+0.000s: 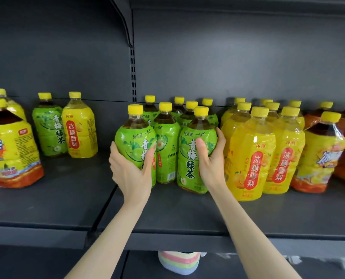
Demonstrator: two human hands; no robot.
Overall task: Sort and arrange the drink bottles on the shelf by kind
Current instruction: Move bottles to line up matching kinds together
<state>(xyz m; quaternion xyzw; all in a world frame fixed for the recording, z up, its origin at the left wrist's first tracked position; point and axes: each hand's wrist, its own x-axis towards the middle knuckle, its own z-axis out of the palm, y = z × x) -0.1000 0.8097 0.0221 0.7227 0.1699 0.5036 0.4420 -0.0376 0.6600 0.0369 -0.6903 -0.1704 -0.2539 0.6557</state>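
Judging by the shelf [167, 210], most is sorted; green bottles [134, 141] are gripped by the left hand [130, 170] and right hand [212, 161], while stray bottles [48, 131] are left.

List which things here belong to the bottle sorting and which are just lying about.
Job: left hand gripping the front-left green tea bottle; right hand gripping the front-right green tea bottle; stray green bottle and stray pear bottle at left; pear bottle row; iced tea bottle; shelf.
Lying about: pastel striped object below the shelf.
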